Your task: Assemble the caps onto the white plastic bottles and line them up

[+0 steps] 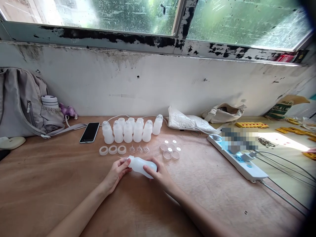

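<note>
A frosted white baby bottle (141, 166) lies sideways between my hands, held just above the wooden table. My right hand (160, 173) wraps round its base end. At the neck end, my left hand (118, 171) is closed with thumb and fingers pinching; whatever small part sits under those fingers is mostly hidden. Beyond the hands, three white collar rings (113, 149) lie in a row, followed by three clear silicone nipples (139, 149). Several clear round covers with white discs (167, 155) rest to their right. Behind these stand several more bottles (128, 131) in a cluster.
A phone (89, 132) and a grey backpack (22, 102) are on the left. A white power strip (237, 159) with cables runs along the right. A silvery package (189, 122) and a beige bag (223, 113) lie by the wall. Yellow pieces (251, 125) are on the right-hand table.
</note>
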`<action>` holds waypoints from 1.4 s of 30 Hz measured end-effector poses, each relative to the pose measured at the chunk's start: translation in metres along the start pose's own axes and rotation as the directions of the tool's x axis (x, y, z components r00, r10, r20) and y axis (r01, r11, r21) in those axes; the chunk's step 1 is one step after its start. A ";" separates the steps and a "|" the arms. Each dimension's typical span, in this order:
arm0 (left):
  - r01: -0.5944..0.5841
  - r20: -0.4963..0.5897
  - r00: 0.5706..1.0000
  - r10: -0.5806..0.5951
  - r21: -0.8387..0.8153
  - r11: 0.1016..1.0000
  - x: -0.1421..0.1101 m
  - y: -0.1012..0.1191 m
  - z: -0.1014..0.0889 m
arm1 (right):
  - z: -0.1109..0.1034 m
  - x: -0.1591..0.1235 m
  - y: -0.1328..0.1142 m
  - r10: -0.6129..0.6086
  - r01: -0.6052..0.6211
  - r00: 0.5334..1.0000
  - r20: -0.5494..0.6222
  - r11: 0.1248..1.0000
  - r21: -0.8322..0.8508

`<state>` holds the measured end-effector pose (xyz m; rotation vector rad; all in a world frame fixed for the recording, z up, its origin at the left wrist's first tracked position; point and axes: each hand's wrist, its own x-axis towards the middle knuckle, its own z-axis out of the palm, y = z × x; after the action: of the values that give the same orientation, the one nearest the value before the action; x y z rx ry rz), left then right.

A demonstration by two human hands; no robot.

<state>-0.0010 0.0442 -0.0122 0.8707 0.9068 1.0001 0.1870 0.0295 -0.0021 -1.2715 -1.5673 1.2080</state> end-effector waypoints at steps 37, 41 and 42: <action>-0.037 -0.081 0.997 0.015 -0.285 0.958 -0.006 -0.007 0.016 | 0.015 -0.010 -0.004 -0.107 0.116 0.990 0.095 0.988 -0.101; -0.126 -0.232 0.969 0.084 -0.174 0.977 -0.015 -0.007 0.022 | 0.035 -0.019 -0.009 -0.050 0.071 0.986 0.162 0.990 -0.124; -0.156 -0.236 0.964 0.121 -0.138 0.978 -0.019 -0.005 0.023 | 0.038 -0.021 -0.010 -0.010 0.030 0.984 0.175 0.994 -0.109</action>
<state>0.0165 0.0211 -0.0044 0.7047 0.9538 1.2947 0.1529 0.0010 -0.0017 -1.2443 -1.7921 1.2623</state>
